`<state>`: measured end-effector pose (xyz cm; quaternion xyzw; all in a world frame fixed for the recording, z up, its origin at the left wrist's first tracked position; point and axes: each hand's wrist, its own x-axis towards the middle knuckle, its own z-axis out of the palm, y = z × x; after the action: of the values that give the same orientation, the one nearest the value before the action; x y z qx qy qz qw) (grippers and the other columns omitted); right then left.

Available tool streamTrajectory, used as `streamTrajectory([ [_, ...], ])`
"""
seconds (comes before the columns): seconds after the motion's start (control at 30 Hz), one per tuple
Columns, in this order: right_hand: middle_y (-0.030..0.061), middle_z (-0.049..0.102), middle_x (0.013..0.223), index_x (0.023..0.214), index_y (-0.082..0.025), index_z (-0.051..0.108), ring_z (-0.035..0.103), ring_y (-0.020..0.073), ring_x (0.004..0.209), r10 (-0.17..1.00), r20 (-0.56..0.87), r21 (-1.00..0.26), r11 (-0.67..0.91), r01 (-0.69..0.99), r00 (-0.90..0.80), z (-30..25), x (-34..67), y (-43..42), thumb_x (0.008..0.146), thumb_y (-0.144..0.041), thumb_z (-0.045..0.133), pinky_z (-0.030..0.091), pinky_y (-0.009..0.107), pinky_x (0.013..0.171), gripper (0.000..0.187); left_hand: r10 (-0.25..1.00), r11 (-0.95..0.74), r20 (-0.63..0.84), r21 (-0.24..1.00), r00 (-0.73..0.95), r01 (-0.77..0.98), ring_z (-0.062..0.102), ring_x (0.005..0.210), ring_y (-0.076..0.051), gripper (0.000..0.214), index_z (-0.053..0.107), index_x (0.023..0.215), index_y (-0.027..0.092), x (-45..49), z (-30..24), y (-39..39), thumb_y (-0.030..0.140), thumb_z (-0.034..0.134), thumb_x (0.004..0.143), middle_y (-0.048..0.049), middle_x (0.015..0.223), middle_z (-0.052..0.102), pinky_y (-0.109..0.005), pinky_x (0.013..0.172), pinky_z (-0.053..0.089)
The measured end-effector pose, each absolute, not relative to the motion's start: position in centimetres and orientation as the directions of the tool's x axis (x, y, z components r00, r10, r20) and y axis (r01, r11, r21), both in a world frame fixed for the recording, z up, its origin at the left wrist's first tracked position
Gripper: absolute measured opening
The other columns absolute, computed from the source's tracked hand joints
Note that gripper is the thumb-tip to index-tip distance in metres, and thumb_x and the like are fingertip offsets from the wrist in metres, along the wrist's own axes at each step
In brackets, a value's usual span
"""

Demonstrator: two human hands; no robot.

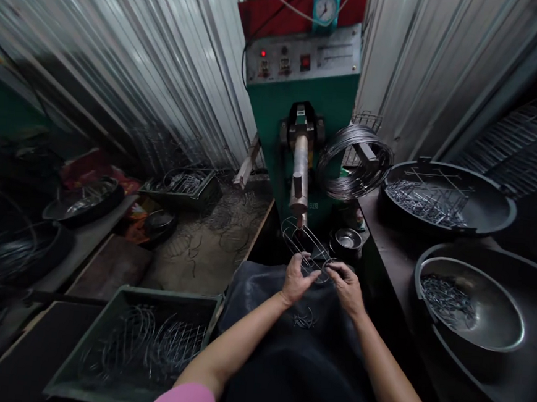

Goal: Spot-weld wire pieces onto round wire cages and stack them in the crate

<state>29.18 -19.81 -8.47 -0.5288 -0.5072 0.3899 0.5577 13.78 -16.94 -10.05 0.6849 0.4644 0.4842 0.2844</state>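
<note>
My left hand (pixel 297 279) and my right hand (pixel 346 285) both hold an oval wire frame (pixel 301 241) over my lap. The frame's far end sits just under the metal electrode tip (pixel 300 211) of a green welding machine (pixel 304 98). A few small wire pieces (pixel 304 319) lie on the dark apron (pixel 286 326) across my lap.
A green crate (pixel 97 367) with several wire frames stands at lower left. At right, a coil of wire (pixel 356 161), a dark pan (pixel 491 206) and a steel bowl (pixel 495 330) hold short wire pieces. A small steel cup (pixel 348 238) sits by the machine. Corrugated metal walls enclose the space.
</note>
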Motion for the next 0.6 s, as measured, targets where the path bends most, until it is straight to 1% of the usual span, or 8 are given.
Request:
streamTrajectory([
  [0.07, 0.0036, 0.066, 0.08, 0.079, -0.019, 0.067, 0.06, 0.0196, 0.08, 0.971, 0.178, -0.977, 0.155, 0.147, 0.159, -7.5, 28.4, -20.3, 0.074, -0.041, 0.063, 0.046, 0.032, 0.076, 0.023, 0.922, -0.388, 0.37, 0.885, 0.117, 0.257, 0.055, 0.091, -0.019, 0.047, 0.048, 0.108, 0.02, 12.9, -9.6, -16.9, 0.026, 0.071, 0.067, -0.0046, 0.096, 0.054, -0.037, 0.087, 0.043],
  [0.23, 0.0051, 0.067, 0.083, 0.084, -0.019, 0.068, 0.061, 0.0203, 0.08, 0.954, 0.282, -0.93, 0.245, 0.272, 0.105, -5.4, 26.5, -19.0, 0.076, -0.04, 0.06, 0.048, 0.033, 0.075, 0.024, 0.959, -0.276, 0.272, 0.96, 0.08, 0.05, 0.051, 0.087, -0.015, 0.051, 0.049, 0.105, 0.02, 11.3, -8.8, -15.6, 0.019, 0.074, 0.061, -0.0014, 0.09, 0.051, -0.032, 0.085, 0.041],
  [0.37, 0.0063, 0.067, 0.086, 0.087, -0.021, 0.068, 0.062, 0.0209, 0.081, 0.931, 0.363, -0.866, 0.323, 0.38, 0.036, -4.3, 25.7, -17.2, 0.078, -0.041, 0.057, 0.05, 0.034, 0.075, 0.024, 0.978, -0.196, 0.203, 0.971, 0.037, -0.137, 0.05, 0.081, -0.013, 0.052, 0.049, 0.103, 0.019, 10.7, -8.0, -14.3, 0.016, 0.075, 0.058, 0.0006, 0.085, 0.049, -0.027, 0.078, 0.041],
  [0.43, 0.007, 0.067, 0.088, 0.088, -0.021, 0.067, 0.063, 0.0216, 0.083, 0.917, 0.399, -0.832, 0.351, 0.429, 0.023, -4.1, 25.6, -17.0, 0.079, -0.04, 0.056, 0.05, 0.035, 0.078, 0.024, 0.986, -0.163, 0.169, 0.963, 0.009, -0.216, 0.049, 0.078, -0.011, 0.052, 0.049, 0.103, 0.02, 10.3, -7.3, -13.8, 0.016, 0.075, 0.057, 0.002, 0.082, 0.048, -0.025, 0.075, 0.041],
  [0.53, 0.0082, 0.065, 0.098, 0.094, -0.021, 0.065, 0.061, 0.0222, 0.093, 0.898, 0.435, -0.806, 0.354, 0.475, 0.069, -4.5, 26.0, -18.1, 0.08, -0.039, 0.057, 0.047, 0.037, 0.086, 0.024, 0.993, -0.12, 0.118, 0.946, -0.025, -0.301, 0.049, 0.073, -0.009, 0.052, 0.05, 0.101, 0.02, 9.3, -6.4, -13.4, 0.017, 0.076, 0.057, 0.0034, 0.08, 0.048, -0.022, 0.07, 0.041],
  [0.6, 0.0082, 0.065, 0.102, 0.098, -0.021, 0.064, 0.06, 0.022, 0.097, 0.896, 0.422, -0.812, 0.305, 0.498, 0.139, -5.1, 27.2, -19.8, 0.081, -0.039, 0.056, 0.046, 0.037, 0.089, 0.026, 0.996, -0.09, 0.077, 0.931, -0.05, -0.354, 0.05, 0.073, -0.009, 0.046, 0.052, 0.099, 0.02, 8.4, -6.0, -13.4, 0.02, 0.075, 0.059, 0.0033, 0.079, 0.049, -0.021, 0.071, 0.042],
])
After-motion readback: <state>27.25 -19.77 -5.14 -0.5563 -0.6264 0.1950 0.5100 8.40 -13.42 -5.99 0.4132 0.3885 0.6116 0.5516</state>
